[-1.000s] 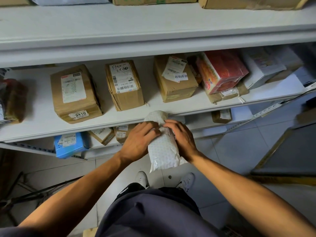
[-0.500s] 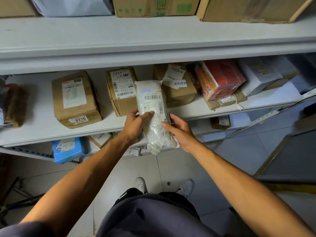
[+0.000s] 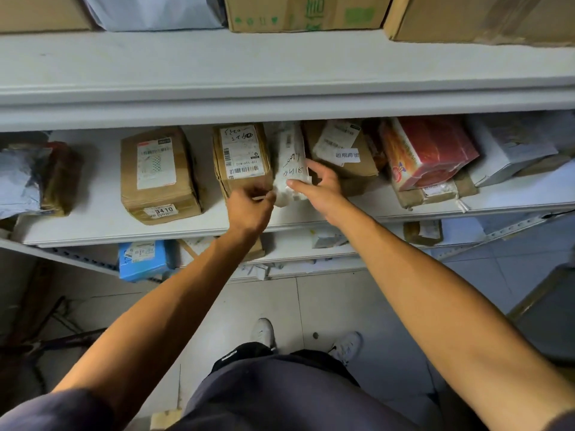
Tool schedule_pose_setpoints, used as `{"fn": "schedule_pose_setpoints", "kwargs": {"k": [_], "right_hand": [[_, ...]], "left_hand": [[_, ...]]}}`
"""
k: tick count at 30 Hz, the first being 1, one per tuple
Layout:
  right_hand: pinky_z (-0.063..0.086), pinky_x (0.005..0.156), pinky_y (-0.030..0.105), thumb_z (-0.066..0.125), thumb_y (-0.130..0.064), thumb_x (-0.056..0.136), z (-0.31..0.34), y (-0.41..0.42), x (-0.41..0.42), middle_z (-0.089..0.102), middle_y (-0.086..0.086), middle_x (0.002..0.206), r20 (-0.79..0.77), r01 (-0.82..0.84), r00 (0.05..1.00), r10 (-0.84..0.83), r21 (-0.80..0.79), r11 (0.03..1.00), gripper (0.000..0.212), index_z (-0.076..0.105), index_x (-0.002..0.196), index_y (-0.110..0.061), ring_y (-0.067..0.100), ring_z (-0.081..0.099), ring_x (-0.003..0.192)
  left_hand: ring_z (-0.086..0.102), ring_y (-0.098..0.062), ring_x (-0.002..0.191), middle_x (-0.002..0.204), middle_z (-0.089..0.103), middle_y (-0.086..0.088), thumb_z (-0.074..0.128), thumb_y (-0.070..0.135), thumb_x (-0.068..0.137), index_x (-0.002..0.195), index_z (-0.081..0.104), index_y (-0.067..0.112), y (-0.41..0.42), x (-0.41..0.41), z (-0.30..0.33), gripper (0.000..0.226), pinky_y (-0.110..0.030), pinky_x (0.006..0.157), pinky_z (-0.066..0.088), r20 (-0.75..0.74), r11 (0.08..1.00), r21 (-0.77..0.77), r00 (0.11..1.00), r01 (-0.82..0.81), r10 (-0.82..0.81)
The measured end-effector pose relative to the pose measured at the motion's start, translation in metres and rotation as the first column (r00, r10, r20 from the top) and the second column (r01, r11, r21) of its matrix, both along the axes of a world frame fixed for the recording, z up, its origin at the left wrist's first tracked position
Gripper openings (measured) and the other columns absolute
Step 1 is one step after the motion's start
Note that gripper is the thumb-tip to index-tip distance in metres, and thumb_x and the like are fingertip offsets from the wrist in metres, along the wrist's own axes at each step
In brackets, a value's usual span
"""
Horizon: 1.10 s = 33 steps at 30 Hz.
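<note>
A white bubble-wrap parcel (image 3: 291,157) with handwritten numbers lies on the middle shelf (image 3: 93,225), squeezed between two cardboard boxes. My left hand (image 3: 249,209) is at the parcel's near left corner, its curled fingers pinching the edge. My right hand (image 3: 323,189) touches the parcel's right side and near end with straight, spread fingers. The parcel's far end is hidden under the shelf above.
On the parcel's left stands a labelled brown box (image 3: 241,157), then a box marked 0410 (image 3: 157,175). A brown box (image 3: 342,154), a red carton (image 3: 429,150) and a white box (image 3: 510,150) stand to the right. A blue parcel (image 3: 143,259) lies on the lower shelf.
Both hands lifted the white parcel from waist height and pushed it onto the middle shelf between two boxes. The right hand's fingers have straightened on it.
</note>
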State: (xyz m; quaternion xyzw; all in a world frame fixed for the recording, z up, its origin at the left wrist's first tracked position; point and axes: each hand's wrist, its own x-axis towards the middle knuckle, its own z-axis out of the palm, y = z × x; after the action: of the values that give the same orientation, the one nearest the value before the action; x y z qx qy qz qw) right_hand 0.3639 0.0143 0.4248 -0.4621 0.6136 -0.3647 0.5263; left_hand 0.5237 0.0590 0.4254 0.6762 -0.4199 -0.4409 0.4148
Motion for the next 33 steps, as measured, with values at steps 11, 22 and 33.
{"fn": "schedule_pose_setpoints", "kwargs": {"k": [11, 22, 33], "right_hand": [[0.037, 0.111, 0.045, 0.083, -0.052, 0.065, -0.014, 0.011, -0.050, 0.046, 0.005, 0.132, -0.607, 0.127, 0.713, -0.352, -0.381, 0.916, 0.073, 0.057, 0.129, -0.029, 0.031, 0.041, 0.127], [0.041, 0.108, 0.049, 0.084, -0.070, 0.040, -0.015, -0.024, -0.053, 0.019, 0.011, 0.153, -0.701, 0.215, 0.690, -0.179, -0.037, 0.976, 0.122, 0.030, 0.143, -0.033, 0.037, 0.021, 0.137], [0.039, 0.078, 0.032, 0.090, -0.058, 0.037, -0.018, 0.089, -0.068, 0.032, 0.002, 0.132, -0.594, 0.249, 0.726, -0.348, -0.246, 0.937, 0.105, 0.038, 0.125, -0.031, 0.024, 0.028, 0.121]], "left_hand": [[0.066, -0.005, 0.077, 0.092, 0.073, 0.004, 0.070, 0.013, 0.092, 0.093, 0.074, 0.016, 0.027, -0.021, -0.020, 0.006, -0.024, 0.077, 0.054, 0.165, 0.979, 0.090, 0.967, 0.182, -0.195], [0.069, -0.017, 0.086, 0.093, 0.074, -0.002, 0.067, 0.014, 0.094, 0.099, 0.076, 0.010, 0.037, -0.019, -0.023, 0.011, -0.029, 0.076, 0.057, 0.139, 0.963, 0.161, 0.961, 0.218, -0.240], [0.065, -0.035, 0.117, 0.129, 0.062, -0.016, 0.065, 0.056, 0.092, 0.127, 0.052, 0.033, 0.021, -0.056, -0.022, 0.044, -0.047, 0.098, 0.056, -0.503, 0.808, 0.324, 0.813, 0.492, -0.293]]}}
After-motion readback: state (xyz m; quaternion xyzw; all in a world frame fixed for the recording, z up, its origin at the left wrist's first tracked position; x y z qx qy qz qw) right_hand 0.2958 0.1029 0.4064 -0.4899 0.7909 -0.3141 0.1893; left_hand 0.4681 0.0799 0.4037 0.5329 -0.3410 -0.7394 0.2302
